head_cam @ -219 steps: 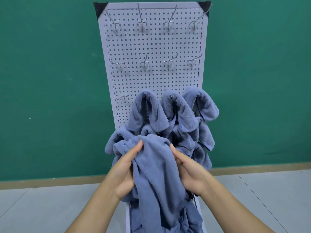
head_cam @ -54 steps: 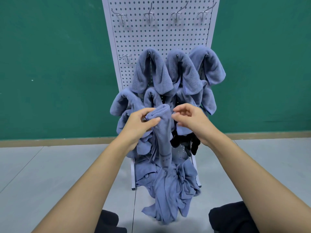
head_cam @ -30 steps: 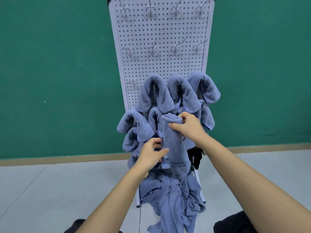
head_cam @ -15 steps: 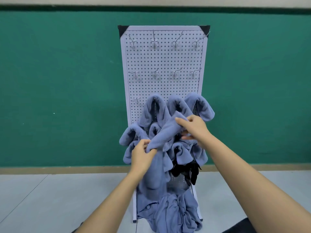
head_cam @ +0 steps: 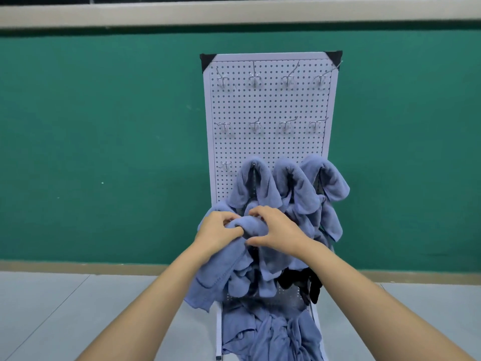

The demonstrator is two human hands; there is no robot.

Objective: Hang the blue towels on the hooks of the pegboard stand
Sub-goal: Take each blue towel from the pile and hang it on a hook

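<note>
A white pegboard stand (head_cam: 268, 147) stands upright against the green wall, with rows of metal hooks. Three blue towels (head_cam: 256, 183) hang side by side on the third row; more hang bunched below them. The third row's leftmost hook (head_cam: 225, 164) is bare. My left hand (head_cam: 217, 231) and my right hand (head_cam: 276, 227) both grip the folded top of one blue towel (head_cam: 223, 269) in front of the board's lower left. Its loose end hangs down to the left of the stand.
The two top rows of hooks (head_cam: 253, 78) carry nothing. A heap of blue towels (head_cam: 270, 332) lies at the foot of the stand on the grey floor (head_cam: 65, 313). A black cloth (head_cam: 299, 281) hangs at the lower right of the board.
My right hand has come down and left to meet my left hand on the towel's top fold. The towel now sits bunched between both hands, further left. The view has tilted upward.
</note>
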